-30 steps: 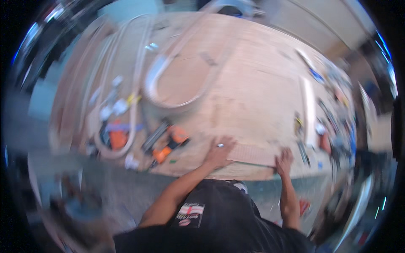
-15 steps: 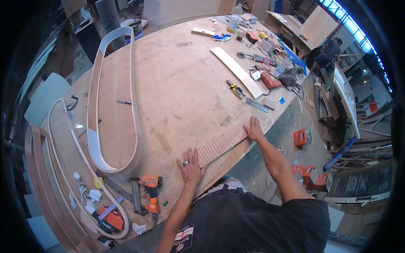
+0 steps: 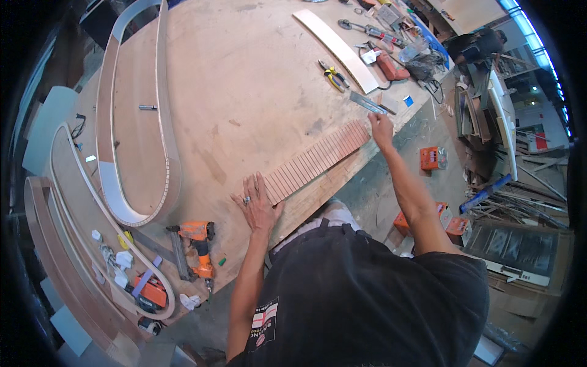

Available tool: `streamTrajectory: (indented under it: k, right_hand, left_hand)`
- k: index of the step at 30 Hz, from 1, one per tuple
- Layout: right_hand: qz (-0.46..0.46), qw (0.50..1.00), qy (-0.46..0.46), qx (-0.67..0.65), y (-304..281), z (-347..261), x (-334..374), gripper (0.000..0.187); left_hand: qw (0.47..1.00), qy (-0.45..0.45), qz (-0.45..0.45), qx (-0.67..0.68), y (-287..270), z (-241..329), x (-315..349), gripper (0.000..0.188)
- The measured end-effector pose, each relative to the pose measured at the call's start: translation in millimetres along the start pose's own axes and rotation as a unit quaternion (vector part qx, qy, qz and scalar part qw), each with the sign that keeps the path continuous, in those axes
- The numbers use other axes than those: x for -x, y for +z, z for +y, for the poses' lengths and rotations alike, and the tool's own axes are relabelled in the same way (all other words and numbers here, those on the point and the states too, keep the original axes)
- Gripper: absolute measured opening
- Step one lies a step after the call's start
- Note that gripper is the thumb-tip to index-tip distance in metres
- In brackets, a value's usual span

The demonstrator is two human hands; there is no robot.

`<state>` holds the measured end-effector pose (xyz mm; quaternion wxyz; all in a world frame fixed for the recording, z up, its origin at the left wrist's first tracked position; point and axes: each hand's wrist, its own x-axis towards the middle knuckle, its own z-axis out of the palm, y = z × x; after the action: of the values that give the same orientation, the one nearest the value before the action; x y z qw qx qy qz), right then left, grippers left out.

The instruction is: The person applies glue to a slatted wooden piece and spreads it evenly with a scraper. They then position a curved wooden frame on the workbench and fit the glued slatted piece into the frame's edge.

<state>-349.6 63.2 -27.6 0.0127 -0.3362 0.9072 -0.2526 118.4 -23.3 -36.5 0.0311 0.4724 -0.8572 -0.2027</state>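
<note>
A slatted wooden strip (image 3: pixel 318 160), crossed by many parallel grooves, lies at a slant along the table's near edge. My left hand (image 3: pixel 257 205), a ring on one finger, rests open at the strip's left end, fingers spread on the wood. Just off the strip's right end is my right hand (image 3: pixel 382 131), its fingers closed; what they hold, if anything, is hidden. Right beyond those fingers lie a metal ruler (image 3: pixel 367 103) and a small dark-edged wooden piece (image 3: pixel 387 109). Yellow-and-black pliers (image 3: pixel 333 76) sit farther off, beside a long pale curved board (image 3: pixel 337 52).
A long oval bent-wood frame (image 3: pixel 173 177) stands on the table's left. Nearer are an orange nail gun (image 3: pixel 199 244) and a looped wooden strip (image 3: pixel 92 183). A red power tool (image 3: pixel 391 66) and a caulking gun (image 3: pixel 376 32) lie far right. Another person (image 3: pixel 480 46) bends over beyond.
My right hand has lifted off the strip's right end, moved toward the ruler and closed. My left hand stays at the left end. The view has shifted, lowering the far table from sight.
</note>
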Motion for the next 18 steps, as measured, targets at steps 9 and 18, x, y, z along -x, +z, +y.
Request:
streamTrajectory:
  k: [9,18]
  right_hand:
    - [-0.022,0.965,-0.221,-0.14,66.9,-86.1,-129.7,0.024]
    - [-0.013,0.934,-0.27,-0.232,89.8,-136.3,-325.2,0.025]
  left_hand:
    - [0.992,0.095,-0.082,0.029,51.2,137.5,-70.0,0.097]
    - [0.987,-0.085,-0.11,0.086,80.7,184.9,-72.1,0.083]
